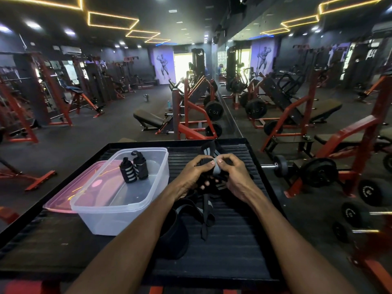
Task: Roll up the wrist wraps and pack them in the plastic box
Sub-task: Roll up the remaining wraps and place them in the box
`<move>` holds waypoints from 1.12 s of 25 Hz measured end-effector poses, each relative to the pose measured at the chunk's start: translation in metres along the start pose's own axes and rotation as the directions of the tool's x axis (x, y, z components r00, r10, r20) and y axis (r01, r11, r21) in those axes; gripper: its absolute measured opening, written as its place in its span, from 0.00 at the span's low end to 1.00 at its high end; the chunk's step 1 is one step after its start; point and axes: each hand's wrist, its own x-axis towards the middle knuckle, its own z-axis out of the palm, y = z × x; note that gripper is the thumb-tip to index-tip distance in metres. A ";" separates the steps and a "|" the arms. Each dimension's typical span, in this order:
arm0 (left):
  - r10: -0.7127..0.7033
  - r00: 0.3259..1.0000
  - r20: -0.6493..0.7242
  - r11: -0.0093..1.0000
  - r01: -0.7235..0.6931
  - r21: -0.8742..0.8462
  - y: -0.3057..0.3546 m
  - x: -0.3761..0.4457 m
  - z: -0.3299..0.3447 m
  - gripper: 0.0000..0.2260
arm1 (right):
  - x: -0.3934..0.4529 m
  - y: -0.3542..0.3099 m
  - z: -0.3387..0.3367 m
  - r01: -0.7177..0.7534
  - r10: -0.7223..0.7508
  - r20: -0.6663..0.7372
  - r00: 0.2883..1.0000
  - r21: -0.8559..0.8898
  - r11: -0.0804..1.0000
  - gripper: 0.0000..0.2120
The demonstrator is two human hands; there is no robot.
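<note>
Hands: left hand [196, 171] and right hand [232, 174] are clamped together on one wrist wrap [214, 166].
Wrap: black, grey-striped, part-rolled, held between both.
Plastic box [118, 200]: two rolled wraps [134, 169] contained, left of hands.

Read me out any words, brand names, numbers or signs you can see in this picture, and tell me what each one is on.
None can be read.
Weight plates: pale raised markings, too blurred to read.
Dumbbell ends: white lettering, too blurred.
Rolled wrist wraps in the plastic box: only grey stripes, no text.
Wall poster: a figure, no legible words.
</note>
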 end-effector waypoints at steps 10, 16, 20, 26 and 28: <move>0.094 0.996 -0.007 0.990 -0.093 0.102 -0.002 -0.004 -0.001 0.10 | 0.006 0.005 -0.001 -0.080 0.081 0.025 0.996 -0.007 0.997 0.09; 0.142 0.981 -0.130 0.981 -0.122 0.153 0.000 -0.004 -0.002 0.14 | 0.008 0.010 -0.001 0.046 -0.042 -0.060 0.997 0.069 0.997 0.02; 0.224 0.963 -0.149 0.943 -0.175 0.285 0.000 -0.004 -0.006 0.13 | 0.006 0.006 -0.001 -0.073 0.070 0.047 0.996 0.077 0.994 0.07; 0.228 0.972 -0.050 0.891 -0.188 0.412 0.001 -0.005 -0.007 0.17 | 0.001 0.008 -0.005 -0.021 0.022 0.022 1.000 -0.010 1.000 0.11; 0.239 0.971 -0.020 0.863 -0.203 0.462 0.003 -0.006 -0.007 0.20 | 0.000 0.004 -0.009 -0.057 0.058 0.039 0.998 -0.022 0.998 0.13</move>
